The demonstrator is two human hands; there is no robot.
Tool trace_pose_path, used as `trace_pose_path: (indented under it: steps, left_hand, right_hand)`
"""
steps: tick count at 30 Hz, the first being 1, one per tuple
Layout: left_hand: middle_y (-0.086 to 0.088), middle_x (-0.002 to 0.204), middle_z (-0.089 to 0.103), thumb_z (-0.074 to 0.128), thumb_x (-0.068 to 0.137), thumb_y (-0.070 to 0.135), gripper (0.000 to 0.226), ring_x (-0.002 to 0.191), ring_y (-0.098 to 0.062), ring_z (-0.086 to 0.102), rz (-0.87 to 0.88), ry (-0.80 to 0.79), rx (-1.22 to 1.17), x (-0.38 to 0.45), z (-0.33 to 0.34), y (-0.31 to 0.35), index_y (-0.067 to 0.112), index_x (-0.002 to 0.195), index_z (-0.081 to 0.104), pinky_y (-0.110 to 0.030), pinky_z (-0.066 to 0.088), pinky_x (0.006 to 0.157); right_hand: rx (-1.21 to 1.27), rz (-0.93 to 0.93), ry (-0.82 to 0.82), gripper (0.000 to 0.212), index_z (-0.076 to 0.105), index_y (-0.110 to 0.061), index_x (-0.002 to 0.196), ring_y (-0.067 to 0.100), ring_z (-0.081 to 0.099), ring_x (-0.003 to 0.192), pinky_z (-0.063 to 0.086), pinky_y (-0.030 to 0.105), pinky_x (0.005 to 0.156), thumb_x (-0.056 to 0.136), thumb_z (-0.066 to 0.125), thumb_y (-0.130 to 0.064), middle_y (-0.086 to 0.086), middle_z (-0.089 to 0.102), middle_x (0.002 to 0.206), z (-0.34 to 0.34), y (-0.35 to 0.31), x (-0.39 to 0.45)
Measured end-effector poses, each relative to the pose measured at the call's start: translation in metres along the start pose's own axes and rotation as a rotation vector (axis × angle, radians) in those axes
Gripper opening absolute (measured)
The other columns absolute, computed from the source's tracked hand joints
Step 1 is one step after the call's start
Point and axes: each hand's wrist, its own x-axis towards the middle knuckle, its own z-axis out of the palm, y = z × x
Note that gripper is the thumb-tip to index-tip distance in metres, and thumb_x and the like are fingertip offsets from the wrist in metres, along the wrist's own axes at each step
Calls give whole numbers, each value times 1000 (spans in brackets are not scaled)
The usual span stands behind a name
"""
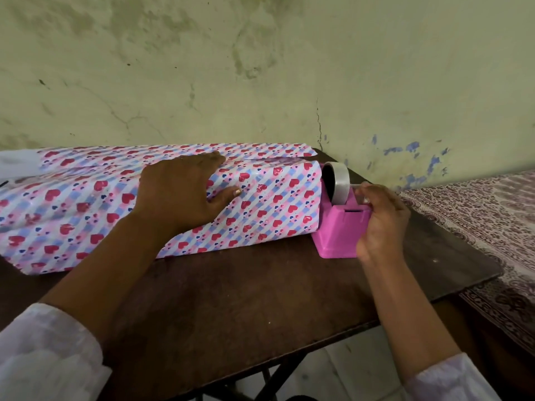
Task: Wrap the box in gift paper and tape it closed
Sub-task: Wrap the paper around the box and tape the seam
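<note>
A long box (260, 204) lies on the dark wooden table (237, 299), covered in gift paper with pink and red hearts on blue stripes. My left hand (182, 192) presses flat on the paper on top of the box, fingers spread. A loose flap of the same gift paper (162, 153) lies behind the box. At the box's right end stands a pink tape dispenser (338, 230) with a roll of clear tape (337, 180). My right hand (382, 221) is at the dispenser's front, fingers pinching the tape end by the cutter.
A stained green wall (260, 68) rises right behind the table. To the right lies a patterned brown-and-white cloth surface (492, 215). The table's right edge ends just past the dispenser; tiled floor (347, 360) shows below.
</note>
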Motion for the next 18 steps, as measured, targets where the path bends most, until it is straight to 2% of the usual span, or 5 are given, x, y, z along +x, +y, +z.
trace_pose_path:
  steps: [6,8,11,14,18]
  left_hand:
    - [6,147,39,25,75,79,85,132,-24,43,5,17,-2,0,0,0,31,144,33,-46,42,97]
    - [6,147,38,26,74,77,84,133,-24,41,-1,6,-3,0,0,0,31,145,33,-45,42,97]
    - [5,146,39,23,74,82,87,132,-24,43,5,19,-14,0,1,0,30,144,35,-45,42,97]
    - [6,146,40,21,70,80,89,132,-24,43,1,25,-25,0,2,-2,31,143,36,-46,41,98]
    - [6,147,38,21,72,83,89,133,-24,41,-4,2,-20,2,4,-2,32,144,33,-48,39,101]
  right_hand:
    - [-411,-251,23,17,58,-28,63,21,60,84,52,29,70,77,67,-28,10,56,97,-2,6,-13]
    - [-460,-231,72,15,59,-26,60,25,61,86,52,37,73,70,65,-36,7,59,93,-2,7,-17]
    - [-424,-139,82,15,60,-23,61,23,63,83,49,37,73,74,67,-25,-1,63,83,-4,5,-22]
    - [-406,-61,74,8,65,-20,73,22,61,82,46,31,66,80,67,-17,7,65,92,-7,4,-27]
    - [-330,20,112,5,65,-12,84,16,58,75,40,24,56,80,68,-12,2,63,79,-6,5,-34]
